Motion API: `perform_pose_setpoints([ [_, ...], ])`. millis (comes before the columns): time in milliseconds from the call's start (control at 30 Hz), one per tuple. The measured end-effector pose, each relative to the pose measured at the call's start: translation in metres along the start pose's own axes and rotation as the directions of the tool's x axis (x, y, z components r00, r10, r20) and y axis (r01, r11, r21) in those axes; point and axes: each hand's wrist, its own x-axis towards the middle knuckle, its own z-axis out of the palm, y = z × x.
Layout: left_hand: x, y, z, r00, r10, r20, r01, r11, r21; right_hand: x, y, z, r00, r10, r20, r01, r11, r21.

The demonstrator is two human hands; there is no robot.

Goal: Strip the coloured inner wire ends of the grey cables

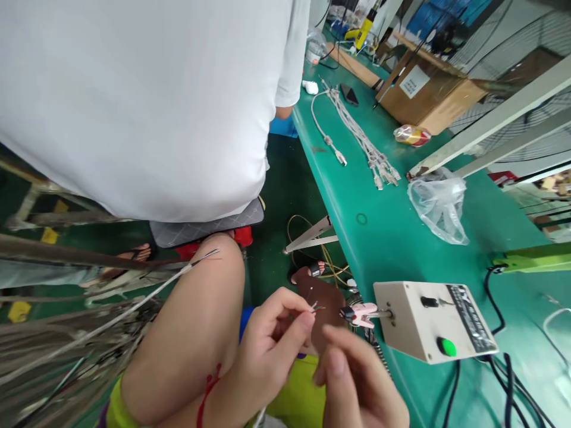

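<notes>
My left hand [279,336] pinches a thin cable near its stripped end, and a few fine wire ends [317,307] stick out past the thumb and forefinger. Just right of it is my right hand [357,380], its fingers curled; whether anything lies between them is hidden. Beyond both hands, a pinkish clip with dark tips [359,314] sits on the shaft of a beige box [435,321] with a green button. Another white cable [178,273] with split wire ends lies across my thigh at the left.
A bundle of grey USB cables [361,134] lies on the green table [357,249], near a phone [348,94] and a plastic bag [439,202]. A cardboard box [428,89] stands farther back. A person in a white shirt [147,107] sits directly ahead.
</notes>
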Motion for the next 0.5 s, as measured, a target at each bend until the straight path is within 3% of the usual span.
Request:
perform_pose_setpoints([
  [67,-0.001,0.006,0.000,0.997,0.013,0.073,-0.016,0.999,0.039,0.008,0.006,0.002,0.994,0.076,-0.080,-0.067,0.992,0.110],
  [167,-0.001,0.010,0.000,0.988,0.050,0.149,-0.066,0.992,0.107,0.014,0.010,0.004,0.986,0.145,-0.087,-0.120,0.961,0.249],
  [233,-0.001,0.009,0.001,0.985,0.045,0.164,-0.065,0.992,0.113,0.015,0.010,0.005,0.984,0.141,-0.106,-0.107,0.956,0.273],
  [400,-0.003,0.000,0.001,0.975,-0.011,0.223,0.029,0.996,-0.080,0.015,0.007,0.009,0.977,0.162,-0.140,-0.115,0.948,0.296],
  [500,-0.003,-0.004,0.001,0.978,-0.003,0.210,0.018,0.998,-0.066,0.014,0.005,0.013,0.972,0.154,-0.175,-0.098,0.950,0.295],
])
